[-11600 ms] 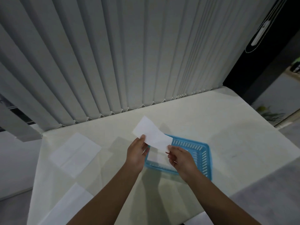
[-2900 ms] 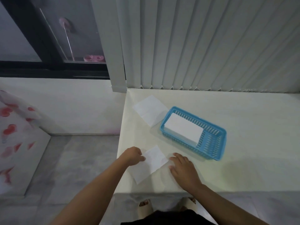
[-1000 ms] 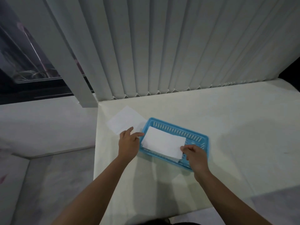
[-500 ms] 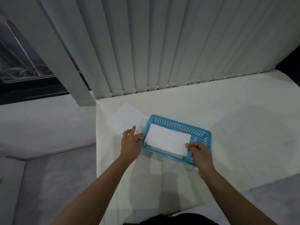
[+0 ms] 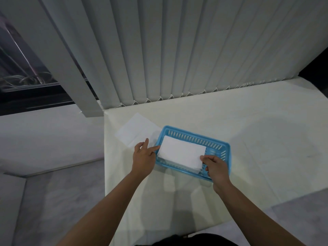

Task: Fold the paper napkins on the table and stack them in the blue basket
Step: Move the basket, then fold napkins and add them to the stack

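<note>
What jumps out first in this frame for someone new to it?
The blue basket at mid-table, with a folded white napkin on the stack inside it. The right hand pinches that napkin's near right corner, and the left hand touches the basket's left end. One unfolded napkin lies flat at the table's far left corner.

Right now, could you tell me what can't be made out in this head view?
- How many napkins sit under the top folded napkin in the blue basket: it covers them.
- Whether the right hand pinches that napkin or only touches it.
- The flat napkin: creases too faint to read.
</note>
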The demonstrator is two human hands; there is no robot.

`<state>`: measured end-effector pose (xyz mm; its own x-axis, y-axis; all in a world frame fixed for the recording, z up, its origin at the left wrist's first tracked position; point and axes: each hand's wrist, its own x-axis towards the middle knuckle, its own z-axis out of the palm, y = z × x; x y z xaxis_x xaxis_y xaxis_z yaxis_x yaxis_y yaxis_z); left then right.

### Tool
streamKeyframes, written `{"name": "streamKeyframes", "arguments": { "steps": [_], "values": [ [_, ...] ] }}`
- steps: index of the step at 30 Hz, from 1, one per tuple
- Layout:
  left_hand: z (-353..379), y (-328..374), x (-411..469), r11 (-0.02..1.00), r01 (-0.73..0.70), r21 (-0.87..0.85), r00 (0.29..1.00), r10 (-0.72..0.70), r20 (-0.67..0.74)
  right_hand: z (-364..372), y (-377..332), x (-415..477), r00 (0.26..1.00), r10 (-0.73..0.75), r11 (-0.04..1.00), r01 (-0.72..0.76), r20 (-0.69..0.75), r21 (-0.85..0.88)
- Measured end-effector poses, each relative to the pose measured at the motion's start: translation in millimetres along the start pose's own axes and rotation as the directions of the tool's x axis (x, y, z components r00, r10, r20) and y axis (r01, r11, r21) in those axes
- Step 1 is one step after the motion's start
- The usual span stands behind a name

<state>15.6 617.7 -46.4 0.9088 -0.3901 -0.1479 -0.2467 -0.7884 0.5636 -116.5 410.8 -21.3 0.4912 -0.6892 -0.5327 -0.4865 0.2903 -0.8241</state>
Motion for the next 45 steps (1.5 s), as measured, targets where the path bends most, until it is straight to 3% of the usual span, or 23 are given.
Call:
{"name": "streamKeyframes", "arguments": {
  "steps": [34,41,45],
  "values": [
    [5.0,-3.4,-2.4,0.999,-0.044,0.011,0.998,0.044,0.048,2.7,1.7,-0.2,0.999,-0.041,0.995,0.040,-0.010,-0.091],
    [1.4,-0.6,-7.1,0.999,-0.047,-0.014,0.999,0.048,0.018,1.0,3.5,-0.2,0.992,-0.111,0.981,0.099,-0.065,-0.166],
    [-3.6,2.3,-9.3,0.997,-0.055,-0.056,0.996,0.051,-0.071,-0.3,3.9,-1.0,0.981,-0.182,0.940,0.153,-0.070,-0.305]
  ]
}}
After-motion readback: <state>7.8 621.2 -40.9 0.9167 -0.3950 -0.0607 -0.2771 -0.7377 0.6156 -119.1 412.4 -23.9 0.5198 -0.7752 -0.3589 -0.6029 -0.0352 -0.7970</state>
